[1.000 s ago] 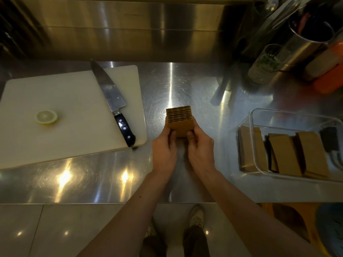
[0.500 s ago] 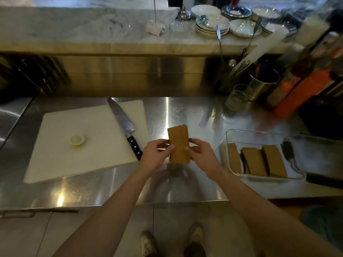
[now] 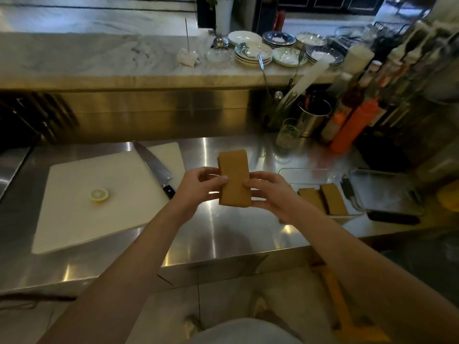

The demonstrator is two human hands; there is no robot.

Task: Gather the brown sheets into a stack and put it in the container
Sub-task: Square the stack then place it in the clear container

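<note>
Both hands hold the stack of brown sheets (image 3: pixel 234 180) up in the air over the steel counter (image 3: pixel 223 234), clear of the surface. The left hand (image 3: pixel 198 186) pinches the stack's left edge, thumb on the front face, fingers wrapped behind. The right hand (image 3: pixel 267 191) clamps the right edge the same way, thumb tip on the front near the lower half. The stack stands roughly upright, tilted slightly, broad face toward the camera, top end thick with layered sheets. The clear container (image 3: pixel 320 173) sits on the counter to the right, near the right hand, and already holds two more brown stacks (image 3: pixel 323 199) leaning side by side. A second clear container (image 3: pixel 387 192) is just beside it further right, with a dark handled tool (image 3: pixel 347 189) lying at the seam between them. Left of the hands a white cutting board (image 3: pixel 99 207) carries a lemon slice (image 3: pixel 99 194) and a chef's knife (image 3: pixel 155 168), blade pointing away, black handle near the left wrist. At the back right stand an orange squeeze bottle (image 3: pixel 355 126), a metal utensil cup (image 3: pixel 314 117) and a glass (image 3: pixel 286 137). Stacked plates (image 3: pixel 253 53) sit on the marble ledge (image 3: pixel 99 58) behind. Shoes and floor show below, blurred.
</note>
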